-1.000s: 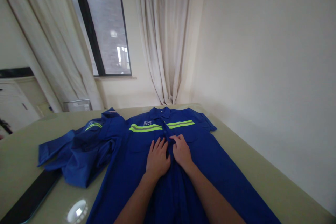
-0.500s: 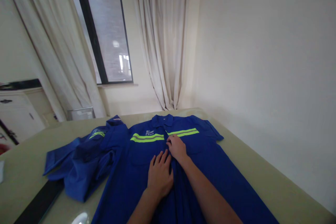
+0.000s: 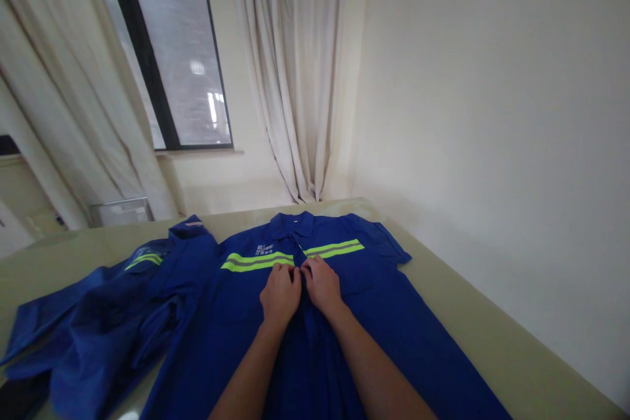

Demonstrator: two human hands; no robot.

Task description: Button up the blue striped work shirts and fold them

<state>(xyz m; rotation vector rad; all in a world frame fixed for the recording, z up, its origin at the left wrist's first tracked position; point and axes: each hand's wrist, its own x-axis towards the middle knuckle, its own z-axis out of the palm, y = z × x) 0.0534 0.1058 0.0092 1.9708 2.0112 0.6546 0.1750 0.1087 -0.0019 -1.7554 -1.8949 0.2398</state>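
A blue short-sleeved work garment (image 3: 388, 315) with yellow-green reflective strips lies front up, its collar toward the window. My left hand (image 3: 281, 290) has its fingers curled on the front opening, just below the chest strip. Close beside it, my right hand (image 3: 321, 281) pinches the other edge of the same opening. The fingertips of both hands nearly meet. Whatever small part of the placket sits between them is hidden by the fingers. White lettering shows above the strip on the garment's left side in view.
Another blue garment (image 3: 113, 315) with a reflective strip lies crumpled at the left. A dark flat object (image 3: 22, 397) shows under it. The pale table (image 3: 457, 305) meets a bare wall on the right. Curtains (image 3: 295, 79) and a window (image 3: 177, 46) stand behind.
My left hand has moved forward from lying flat on the cloth to the front opening beside my right hand, its fingers now curled. The camera view has shifted slightly to the right.
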